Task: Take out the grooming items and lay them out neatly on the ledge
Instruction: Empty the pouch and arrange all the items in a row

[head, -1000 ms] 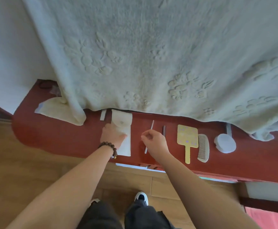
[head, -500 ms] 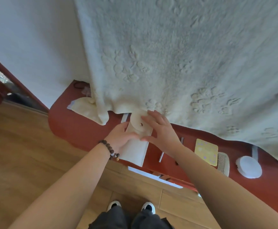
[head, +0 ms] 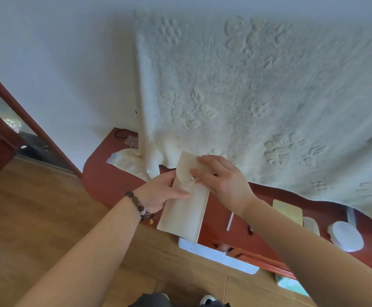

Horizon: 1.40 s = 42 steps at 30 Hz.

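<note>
A cream fabric pouch (head: 184, 209) with a snap flap is held above the red ledge (head: 105, 180). My left hand (head: 160, 193) grips its left side, thumb across the front. My right hand (head: 220, 178) rests its fingers on the folded flap beside the snap. On the ledge to the right lie a thin white stick (head: 229, 221), a small dark tool (head: 250, 230), a yellow hand mirror (head: 288, 214), a pale comb (head: 311, 224) and a round white case (head: 345, 237). My right forearm hides part of the dark tool.
A thick cream blanket (head: 258, 96) hangs over the ledge's back and drapes onto it. A dark hair tie (head: 120, 132) and a cream cloth (head: 125, 160) lie at the ledge's left end. A red door frame (head: 21, 114) stands left; wooden floor lies below.
The pouch has been lifted off the ledge and its flap folded down over the front. My right hand left the thin stick and came to the flap. The camera turned left and up.
</note>
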Tool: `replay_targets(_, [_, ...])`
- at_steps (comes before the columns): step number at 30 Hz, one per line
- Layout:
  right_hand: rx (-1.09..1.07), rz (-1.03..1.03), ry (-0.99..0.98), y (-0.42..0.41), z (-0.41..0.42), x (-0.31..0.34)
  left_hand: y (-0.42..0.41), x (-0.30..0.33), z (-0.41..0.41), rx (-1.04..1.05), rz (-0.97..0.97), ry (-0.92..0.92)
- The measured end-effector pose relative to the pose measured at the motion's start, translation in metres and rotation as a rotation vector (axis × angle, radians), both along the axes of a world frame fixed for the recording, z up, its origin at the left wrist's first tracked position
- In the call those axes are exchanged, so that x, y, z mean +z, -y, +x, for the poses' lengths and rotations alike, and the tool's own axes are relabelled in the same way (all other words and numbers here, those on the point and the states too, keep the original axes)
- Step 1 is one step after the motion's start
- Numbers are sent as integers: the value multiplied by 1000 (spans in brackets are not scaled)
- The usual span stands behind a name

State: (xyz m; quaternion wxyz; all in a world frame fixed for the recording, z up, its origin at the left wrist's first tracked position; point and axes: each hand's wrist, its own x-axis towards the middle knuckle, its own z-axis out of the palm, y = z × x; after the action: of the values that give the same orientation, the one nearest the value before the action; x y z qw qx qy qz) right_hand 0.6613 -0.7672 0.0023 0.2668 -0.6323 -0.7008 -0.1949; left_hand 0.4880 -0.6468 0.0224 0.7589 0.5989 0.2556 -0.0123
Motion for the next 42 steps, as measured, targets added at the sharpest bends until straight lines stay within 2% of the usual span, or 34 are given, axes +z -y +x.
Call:
replay_targets(5, [-87,108,-219,-9,-12,32,2,1,-7,-31,132,39])
replay_targets(8, [-236,21,-619,-15,-10,51,8,-2,-13,-11,156,46])
replay_targets(10, [-356,-41,-809,-23,1,59,10,-2,-17,-7,139,65])
replay_targets(12, [-449,-208,-884,-32,11,62,11,0,-21,-8,111,88])
replay_targets(15, [-472,-423,-971,-39,13,56,10,4,-22,-21,108,100])
replay_targets(18, [-467,-325,-1030,-37,14,60,8,5,-22,3,118,76])
replay_targets(20, [-447,-177,-1001,-31,15,67,7,4,-20,64,115,50])
replay_targets(22, [-382,-31,-874,-21,12,72,5,3,-16,128,123,25])
replay_targets(24, [-256,19,-755,-13,4,76,5,3,-11,185,143,1])
replay_targets(28, [-98,-115,-619,-13,-8,66,8,2,-4,210,183,-18])
replay_targets(33, [-109,-168,-582,-20,-12,56,14,6,1,237,238,-20])
replay_targets(42, [-111,-201,-579,-24,-11,59,12,10,-2,210,219,3])
